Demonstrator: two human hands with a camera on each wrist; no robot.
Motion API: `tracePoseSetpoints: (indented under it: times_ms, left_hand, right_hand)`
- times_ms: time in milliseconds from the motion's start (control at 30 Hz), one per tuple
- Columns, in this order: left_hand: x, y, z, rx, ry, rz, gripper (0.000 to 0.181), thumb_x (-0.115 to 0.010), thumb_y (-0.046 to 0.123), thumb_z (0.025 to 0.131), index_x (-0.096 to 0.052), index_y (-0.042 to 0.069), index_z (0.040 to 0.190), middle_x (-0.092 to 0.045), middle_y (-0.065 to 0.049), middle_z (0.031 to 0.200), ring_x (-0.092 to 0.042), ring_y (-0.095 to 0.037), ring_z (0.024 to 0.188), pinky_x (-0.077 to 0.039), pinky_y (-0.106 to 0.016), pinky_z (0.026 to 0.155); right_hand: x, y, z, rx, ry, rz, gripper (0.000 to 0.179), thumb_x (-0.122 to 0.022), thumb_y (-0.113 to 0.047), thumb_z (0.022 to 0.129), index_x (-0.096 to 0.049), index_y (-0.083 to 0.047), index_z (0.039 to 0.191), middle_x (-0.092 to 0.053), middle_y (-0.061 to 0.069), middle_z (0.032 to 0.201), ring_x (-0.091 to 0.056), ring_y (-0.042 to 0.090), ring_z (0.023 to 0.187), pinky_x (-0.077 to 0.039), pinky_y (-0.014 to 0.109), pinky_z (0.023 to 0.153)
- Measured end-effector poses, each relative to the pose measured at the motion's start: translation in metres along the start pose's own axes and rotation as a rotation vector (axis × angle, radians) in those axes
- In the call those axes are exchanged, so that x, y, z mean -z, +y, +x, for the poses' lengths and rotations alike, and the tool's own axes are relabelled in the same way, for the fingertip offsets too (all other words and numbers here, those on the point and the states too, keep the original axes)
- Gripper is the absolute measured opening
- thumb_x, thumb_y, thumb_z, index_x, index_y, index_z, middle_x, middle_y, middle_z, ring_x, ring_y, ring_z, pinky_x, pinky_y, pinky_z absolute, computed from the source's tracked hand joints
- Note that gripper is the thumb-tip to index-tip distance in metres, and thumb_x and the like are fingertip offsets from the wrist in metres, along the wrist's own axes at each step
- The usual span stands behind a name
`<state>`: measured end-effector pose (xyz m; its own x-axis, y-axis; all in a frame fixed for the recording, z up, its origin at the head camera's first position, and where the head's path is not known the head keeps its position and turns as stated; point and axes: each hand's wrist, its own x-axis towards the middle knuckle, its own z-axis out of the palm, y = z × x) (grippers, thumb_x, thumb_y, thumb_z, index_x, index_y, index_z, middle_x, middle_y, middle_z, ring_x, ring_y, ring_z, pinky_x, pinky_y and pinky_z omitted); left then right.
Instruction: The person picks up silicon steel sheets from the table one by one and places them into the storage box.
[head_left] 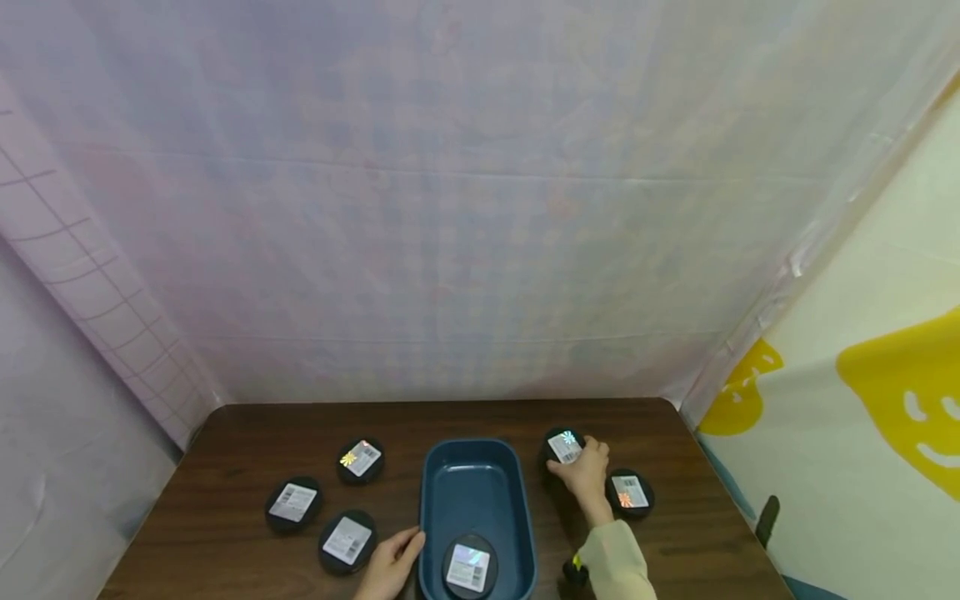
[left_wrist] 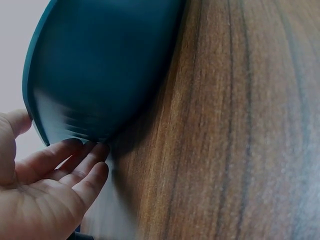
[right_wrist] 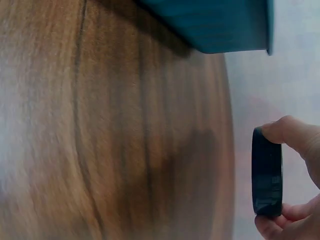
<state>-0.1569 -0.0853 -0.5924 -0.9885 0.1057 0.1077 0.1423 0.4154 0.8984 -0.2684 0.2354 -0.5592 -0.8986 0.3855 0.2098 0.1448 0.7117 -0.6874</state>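
My right hand (head_left: 588,473) pinches a flat round black container (head_left: 562,447) by its edge, right of the tray. In the right wrist view, thumb and fingertips grip the rim of this black container (right_wrist: 267,172), which is held above the table. My left hand (head_left: 392,564) holds the left wall of a blue rectangular tray (head_left: 472,492). The left wrist view shows the thumb at the tray's rim and the fingers against its outer side. Inside the tray, at the near end, lies another black container (head_left: 469,567) with a white barcode label.
Left of the tray lie three more labelled black containers (head_left: 361,461), (head_left: 293,505), (head_left: 347,542). Another black container (head_left: 630,493) sits beside my right wrist. The brown wooden table (head_left: 697,517) ends at a pale hanging cloth (head_left: 450,292).
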Motion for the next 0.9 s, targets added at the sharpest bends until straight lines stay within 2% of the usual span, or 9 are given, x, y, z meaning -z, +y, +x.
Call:
tracePoseSetpoints:
  times_ms: [167, 367, 667, 900]
  left_hand:
    - [0.002, 0.002, 0.0, -0.011, 0.014, 0.004, 0.034, -0.056, 0.017, 0.093, -0.063, -0.012, 0.108, -0.066, -0.023, 0.104, -0.062, -0.024, 0.094, -0.05, -0.029, 0.079]
    - [0.003, 0.003, 0.001, -0.001, 0.017, 0.02, 0.035, -0.055, 0.019, 0.094, -0.063, -0.013, 0.108, -0.066, -0.024, 0.104, -0.062, -0.027, 0.095, -0.05, -0.031, 0.08]
    - [0.003, 0.001, 0.001, 0.007, 0.014, 0.024, 0.035, -0.055, 0.019, 0.093, -0.063, -0.012, 0.108, -0.065, -0.024, 0.105, -0.062, -0.027, 0.096, -0.05, -0.03, 0.08]
    - [0.005, 0.002, 0.0, -0.003, 0.01, 0.015, 0.034, -0.055, 0.017, 0.094, -0.063, -0.012, 0.109, -0.066, -0.023, 0.105, -0.062, -0.027, 0.096, -0.05, -0.03, 0.08]
  right_hand:
    - [0.013, -0.005, 0.0, 0.055, 0.011, -0.009, 0.083, -0.087, -0.019, 0.055, -0.046, 0.017, 0.116, -0.043, 0.034, 0.107, -0.046, 0.049, 0.099, -0.042, 0.055, 0.085]
    - [0.033, -0.015, 0.0, 0.106, -0.025, -0.024, 0.084, -0.087, -0.021, 0.056, -0.045, 0.016, 0.119, -0.043, 0.031, 0.11, -0.045, 0.044, 0.101, -0.042, 0.053, 0.086]
    - [0.065, -0.033, -0.004, 0.239, -0.022, -0.01, 0.082, -0.087, -0.017, 0.055, -0.046, 0.016, 0.118, -0.045, 0.031, 0.108, -0.047, 0.043, 0.098, -0.043, 0.052, 0.084]
    - [0.085, -0.048, -0.008, 0.279, -0.097, -0.022, 0.083, -0.087, -0.017, 0.057, -0.045, 0.015, 0.121, -0.044, 0.03, 0.112, -0.048, 0.042, 0.099, -0.043, 0.052, 0.084]
